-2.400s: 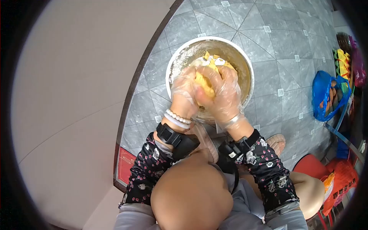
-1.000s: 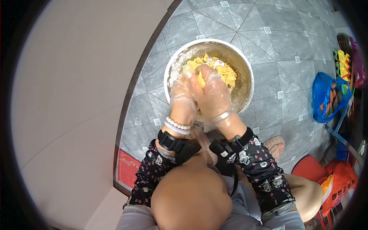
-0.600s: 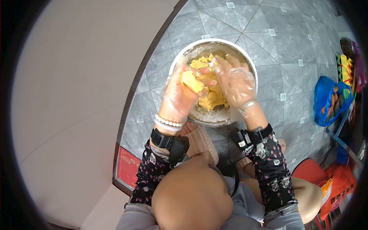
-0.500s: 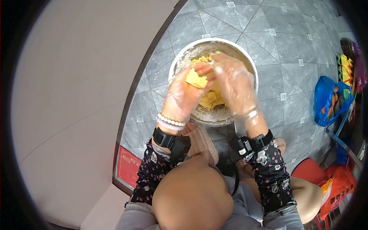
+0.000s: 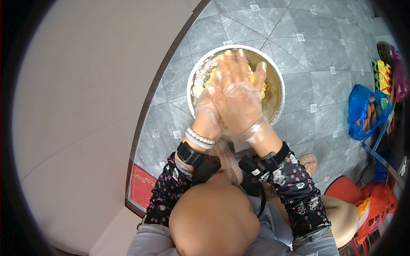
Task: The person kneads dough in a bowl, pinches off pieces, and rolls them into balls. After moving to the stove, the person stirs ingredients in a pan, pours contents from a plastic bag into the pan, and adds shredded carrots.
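Observation:
My right hand (image 5: 242, 101), in a clear plastic glove, lies flat with its fingers stretched out and spread, palm down over my left hand. Beneath it, my gloved left hand (image 5: 208, 114) is turned up, its fingers mostly hidden. A lump of yellow dough, seen on the left palm a moment earlier, is covered between the two palms. Both hands are above a round metal bowl (image 5: 280, 81). More crumbly yellow dough (image 5: 264, 88) shows inside it around my fingers, and pale residue coats the inner wall.
The bowl stands on grey floor tiles (image 5: 294, 55), in front of my feet. At left is a large pale panel (image 5: 81, 94) with a dark edge. A blue plastic bag (image 5: 356, 117) with brownish contents and a red bag (image 5: 378, 209) lie at right.
My right hand has come left and down over my left palm, covering the dough lump. My left hand has shifted slightly right and lower.

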`<move>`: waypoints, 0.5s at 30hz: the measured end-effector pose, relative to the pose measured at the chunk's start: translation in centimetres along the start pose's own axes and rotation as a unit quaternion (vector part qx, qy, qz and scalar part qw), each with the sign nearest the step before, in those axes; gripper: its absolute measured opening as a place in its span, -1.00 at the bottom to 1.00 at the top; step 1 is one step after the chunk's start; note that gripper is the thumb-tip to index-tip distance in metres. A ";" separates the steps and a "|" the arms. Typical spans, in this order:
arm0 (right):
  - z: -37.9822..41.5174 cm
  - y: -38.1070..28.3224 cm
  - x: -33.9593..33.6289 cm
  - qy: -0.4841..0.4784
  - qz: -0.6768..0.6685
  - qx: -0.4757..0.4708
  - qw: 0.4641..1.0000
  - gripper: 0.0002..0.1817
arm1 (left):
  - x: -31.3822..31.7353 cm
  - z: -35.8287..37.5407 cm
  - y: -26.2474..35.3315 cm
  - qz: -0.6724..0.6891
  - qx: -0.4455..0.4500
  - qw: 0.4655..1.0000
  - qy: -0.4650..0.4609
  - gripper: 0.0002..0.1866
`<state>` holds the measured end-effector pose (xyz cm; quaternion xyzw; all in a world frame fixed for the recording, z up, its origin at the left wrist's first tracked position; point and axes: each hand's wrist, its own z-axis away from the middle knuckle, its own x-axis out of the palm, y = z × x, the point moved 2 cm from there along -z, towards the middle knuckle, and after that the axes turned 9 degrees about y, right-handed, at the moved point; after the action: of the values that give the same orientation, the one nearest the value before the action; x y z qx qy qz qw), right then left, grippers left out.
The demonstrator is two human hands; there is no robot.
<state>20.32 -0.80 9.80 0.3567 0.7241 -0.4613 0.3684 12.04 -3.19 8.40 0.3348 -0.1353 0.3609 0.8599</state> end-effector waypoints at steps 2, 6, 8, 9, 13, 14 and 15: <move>0.4 2.4 1.5 -0.018 -0.110 0.064 0.992 -0.43 | -0.7 -0.9 -0.5 -0.077 -0.013 0.994 0.073 -0.54; 1.0 5.2 -1.4 -0.081 -0.455 0.223 0.858 -0.39 | -5.0 -5.0 -0.4 0.123 -0.089 0.945 -0.291 -0.42; 1.1 5.1 -2.4 -0.064 -0.463 0.179 0.866 -0.39 | -3.6 -3.8 0.8 0.143 -0.118 0.952 -0.245 -0.30; 0.7 4.8 -2.6 -0.035 -0.401 0.095 0.910 -0.41 | -2.0 -2.4 1.5 0.133 -0.125 0.971 -0.156 -0.24; -0.5 3.0 -1.2 0.013 -0.218 -0.051 0.975 -0.53 | 1.2 0.4 2.2 0.121 -0.120 0.977 -0.125 -0.07; -0.6 2.9 -0.9 -0.019 -0.210 0.010 0.978 -0.58 | 0.8 0.3 2.2 0.060 -0.132 0.975 -0.168 -0.01; -0.7 2.9 -0.7 -0.051 -0.201 0.067 0.976 -0.63 | -0.4 -0.2 2.4 0.001 -0.140 0.967 -0.211 0.04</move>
<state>22.97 0.66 9.41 0.2037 0.7288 -0.5908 0.2799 10.00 -2.03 9.21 0.2799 -0.3632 0.2601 0.8497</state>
